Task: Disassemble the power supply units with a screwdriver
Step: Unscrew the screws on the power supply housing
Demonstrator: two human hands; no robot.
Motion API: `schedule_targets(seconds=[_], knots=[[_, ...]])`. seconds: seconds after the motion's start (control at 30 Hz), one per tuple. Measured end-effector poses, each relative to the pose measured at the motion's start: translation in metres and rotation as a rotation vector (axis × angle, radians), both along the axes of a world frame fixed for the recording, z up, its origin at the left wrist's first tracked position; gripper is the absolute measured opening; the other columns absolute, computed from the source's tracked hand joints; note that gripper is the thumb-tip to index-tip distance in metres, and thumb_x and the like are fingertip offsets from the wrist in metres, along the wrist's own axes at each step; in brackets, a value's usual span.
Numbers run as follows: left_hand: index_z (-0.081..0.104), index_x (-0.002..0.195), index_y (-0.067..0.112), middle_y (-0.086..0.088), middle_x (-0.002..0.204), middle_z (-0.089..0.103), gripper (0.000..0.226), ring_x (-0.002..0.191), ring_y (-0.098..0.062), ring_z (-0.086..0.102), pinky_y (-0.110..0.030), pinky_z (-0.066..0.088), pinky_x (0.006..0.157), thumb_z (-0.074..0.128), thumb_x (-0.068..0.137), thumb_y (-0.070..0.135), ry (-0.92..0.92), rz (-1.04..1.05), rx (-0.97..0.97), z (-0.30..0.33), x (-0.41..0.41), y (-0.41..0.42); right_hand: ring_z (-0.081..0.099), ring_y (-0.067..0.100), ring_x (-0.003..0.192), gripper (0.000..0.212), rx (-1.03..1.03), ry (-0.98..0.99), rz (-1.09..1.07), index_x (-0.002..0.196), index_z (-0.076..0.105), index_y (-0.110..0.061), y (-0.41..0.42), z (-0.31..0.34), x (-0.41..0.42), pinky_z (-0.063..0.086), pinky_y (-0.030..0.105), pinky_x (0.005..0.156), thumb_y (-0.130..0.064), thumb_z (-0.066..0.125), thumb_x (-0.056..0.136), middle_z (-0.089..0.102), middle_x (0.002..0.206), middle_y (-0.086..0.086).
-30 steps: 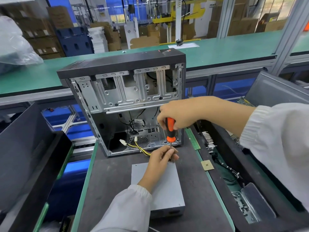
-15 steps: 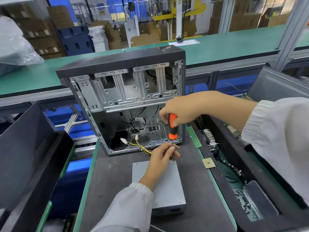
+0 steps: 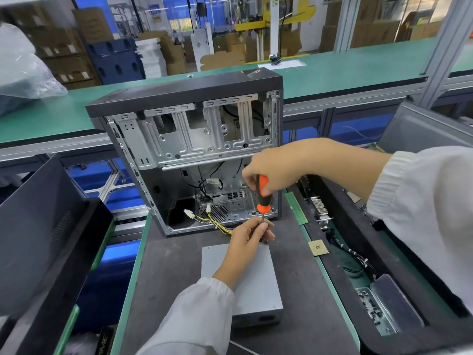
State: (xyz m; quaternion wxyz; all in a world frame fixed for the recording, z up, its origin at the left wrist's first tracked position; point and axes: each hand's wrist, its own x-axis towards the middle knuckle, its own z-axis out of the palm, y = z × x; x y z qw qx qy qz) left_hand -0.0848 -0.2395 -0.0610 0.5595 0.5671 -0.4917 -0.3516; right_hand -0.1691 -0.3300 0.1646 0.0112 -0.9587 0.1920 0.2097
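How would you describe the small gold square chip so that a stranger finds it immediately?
Start at the open computer case on the dark mat. Right of the grey metal box lies the chip, at the mat's edge. It alone is gold and square; the nearby memory stick is long and green.

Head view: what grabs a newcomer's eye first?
The orange screwdriver, upright at centre, gripped by the right hand while the left hand pinches its shaft. Behind stands the open computer case; the grey power supply unit lies flat on the mat below.

The right hand (image 3: 271,172) is curled, knuckles up, gripping from above. Just below it, the left hand (image 3: 249,235) pinches with fingertips raised.
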Motion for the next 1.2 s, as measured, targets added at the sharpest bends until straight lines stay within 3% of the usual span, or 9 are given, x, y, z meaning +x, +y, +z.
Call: schedule_targets(seconds=[0.1,0.23,0.37,0.53,0.73,0.83,1.0,1.07,1.2], knots=[[0.066,0.095,0.014,-0.005,0.08,0.072,0.021,0.079,-0.017,0.068,-0.024,0.053,0.071,0.046,0.102,0.009,-0.018,-0.004,0.005,-0.001,0.0,0.0,0.06,0.022,0.09,0.042,0.098,0.018,-0.013,0.119,0.053,-0.022,-0.002,0.007,-0.001,0.053,0.035,0.075,-0.037,0.07,0.084,0.054,0.11,0.001],[0.066,0.093,0.013,-0.007,0.079,0.071,0.022,0.077,-0.016,0.067,-0.022,0.052,0.068,0.046,0.102,0.01,-0.008,0.006,0.012,-0.002,0.0,-0.001,0.066,0.018,0.048,0.079,-0.023,-0.054,-0.237,0.095,0.057,-0.004,0.001,0.002,-0.001,0.051,0.026,0.051,-0.079,0.043,0.077,0.068,0.064,0.008],[0.066,0.093,0.013,-0.005,0.078,0.071,0.022,0.074,-0.012,0.066,-0.023,0.052,0.07,0.046,0.102,0.01,-0.006,0.001,0.009,-0.001,-0.001,0.0,0.058,0.017,0.039,0.066,-0.047,-0.039,-0.199,0.071,0.053,-0.004,-0.002,-0.007,0.004,0.054,0.03,0.058,-0.063,0.035,0.093,0.059,0.041,0.004],[0.066,0.095,0.012,-0.002,0.077,0.071,0.022,0.074,-0.012,0.066,-0.022,0.051,0.07,0.045,0.103,0.011,-0.011,0.002,0.012,-0.001,-0.001,-0.001,0.057,0.017,0.074,0.022,0.102,0.037,-0.016,0.108,0.055,-0.021,-0.006,0.006,0.002,0.055,0.034,0.074,-0.02,0.064,0.089,0.053,0.094,-0.002],[0.064,0.096,0.008,-0.008,0.078,0.07,0.022,0.071,-0.012,0.064,-0.023,0.051,0.068,0.044,0.103,0.01,-0.002,0.004,0.015,0.0,-0.001,-0.001,0.066,0.014,0.045,0.075,0.023,-0.074,-0.21,0.102,0.056,-0.008,-0.004,0.004,0.0,0.053,0.026,0.049,-0.078,0.045,0.077,0.068,0.073,0.009],[0.065,0.095,0.01,-0.008,0.077,0.069,0.022,0.071,-0.012,0.063,-0.022,0.05,0.068,0.045,0.103,0.009,-0.002,0.001,0.024,0.0,-0.002,0.0,0.061,0.017,0.04,0.071,-0.07,-0.063,-0.193,0.08,0.057,-0.002,-0.004,-0.006,0.003,0.051,0.025,0.052,-0.069,0.032,0.09,0.062,0.044,0.006],[0.065,0.097,0.006,-0.009,0.075,0.067,0.02,0.069,-0.013,0.06,-0.021,0.048,0.067,0.046,0.102,0.007,-0.012,0.005,0.024,0.002,-0.002,0.0,0.064,0.025,0.082,0.022,0.058,-0.003,-0.043,0.112,0.055,-0.021,-0.01,0.004,-0.002,0.056,0.034,0.07,-0.023,0.061,0.091,0.052,0.094,0.001],[0.065,0.098,0.006,-0.01,0.075,0.066,0.019,0.07,-0.014,0.06,-0.022,0.049,0.068,0.046,0.102,0.007,-0.019,0.007,0.023,0.001,-0.002,-0.001,0.061,0.024,0.089,0.038,0.114,-0.021,-0.057,0.118,0.051,-0.025,-0.01,0.008,-0.005,0.056,0.037,0.077,-0.037,0.068,0.086,0.048,0.096,-0.001],[0.064,0.096,0.009,-0.007,0.073,0.066,0.02,0.071,-0.01,0.062,-0.02,0.05,0.069,0.046,0.102,0.008,-0.039,0.005,0.029,0.0,-0.002,-0.001,0.068,0.02,0.052,0.07,0.018,-0.077,-0.246,0.103,0.051,-0.007,-0.006,0.005,-0.006,0.054,0.027,0.05,-0.073,0.045,0.082,0.061,0.072,0.006]])
